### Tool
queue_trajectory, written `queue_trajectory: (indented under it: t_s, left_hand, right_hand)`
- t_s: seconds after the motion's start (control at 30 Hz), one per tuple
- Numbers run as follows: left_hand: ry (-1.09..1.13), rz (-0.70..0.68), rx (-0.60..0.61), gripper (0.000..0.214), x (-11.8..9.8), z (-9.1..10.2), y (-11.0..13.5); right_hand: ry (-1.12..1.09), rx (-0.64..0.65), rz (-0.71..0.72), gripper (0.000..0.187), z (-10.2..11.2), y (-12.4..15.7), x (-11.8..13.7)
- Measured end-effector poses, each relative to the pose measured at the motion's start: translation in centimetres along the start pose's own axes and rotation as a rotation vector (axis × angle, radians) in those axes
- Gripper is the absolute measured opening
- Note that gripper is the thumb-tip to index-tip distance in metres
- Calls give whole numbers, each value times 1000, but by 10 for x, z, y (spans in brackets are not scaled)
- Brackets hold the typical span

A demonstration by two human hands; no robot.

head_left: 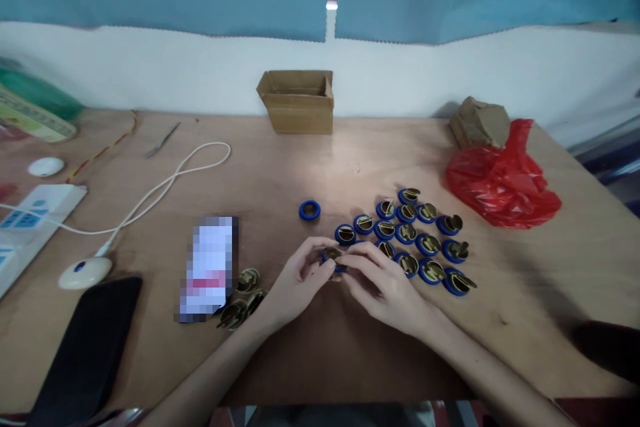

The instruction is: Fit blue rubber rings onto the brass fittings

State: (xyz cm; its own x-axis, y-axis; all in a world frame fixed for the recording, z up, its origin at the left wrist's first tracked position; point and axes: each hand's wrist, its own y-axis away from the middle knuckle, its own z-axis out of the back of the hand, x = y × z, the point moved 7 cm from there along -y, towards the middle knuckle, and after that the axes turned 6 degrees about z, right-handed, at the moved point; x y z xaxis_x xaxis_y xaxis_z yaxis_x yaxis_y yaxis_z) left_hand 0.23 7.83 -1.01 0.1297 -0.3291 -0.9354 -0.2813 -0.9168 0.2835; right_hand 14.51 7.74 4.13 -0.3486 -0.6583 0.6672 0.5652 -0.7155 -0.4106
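- Head view: the left hand [303, 273] and right hand [383, 287] pinch one blue-edged piece [330, 255] between them, over the surface [280, 173]; it could slip if pushed crooked.
- The right hand could bump the other blue-edged pieces [406, 233] beside it.
- The left arm [235, 353] could nudge the loose metal discs [247, 280].

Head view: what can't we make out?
All in the head view:
Blue-rimmed piece: partly covered by the left hand and right hand.
Phone screen: pixelated.
Cardboard box: floor hidden by its front wall.
Red bag: inside hidden by its plastic.
Dark object: cut off by the right edge.
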Motion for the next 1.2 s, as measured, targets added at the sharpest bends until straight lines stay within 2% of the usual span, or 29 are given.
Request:
queue_trajectory:
  t_s: [0.13,0.17,0.27,0.33,0.4,0.43,0.53,0.63,0.77,0.93,1.2]
  left_hand:
    - [12,-42,-42,30,0,1,0]
    - [11,-50,-49,31,-1,2,0]
    - [1,-64,-75,34,-2,4,-1]
    - [-16,-70,-78,33,-2,5,-2]
    - [-48,-73,-59,30,-1,4,-3]
    - [-66,-76,-49,29,-1,3,-3]
    - [-99,-81,-32,26,-1,0,-4]
    - [-111,-86,-31,27,-1,0,-5]
    - [-100,-94,-27,27,-3,1,-5]
    - [-92,-81,-9,28,-4,-1,-5]
    - [-99,-76,11,29,-2,-2,-4]
  right_hand:
    - [131,-102,-67,19,29,-9,13]
    - [207,-80,-77,18,36,-13,17]
    - [475,119,-79,17,49,-33,15]
    - [539,256,-157,15,56,-53,-11]
    - [524,333,-289,9,62,-78,-53]
    - [465,341,-365,8,64,-90,-76]
    - [410,336,-438,19,59,-122,-135]
    - [390,293,-456,28,49,-136,-173]
    - [393,231,-443,27,40,-136,-197]
    - [370,188,-444,23,42,-134,-216]
    - [370,146,-440,27,46,-125,-222]
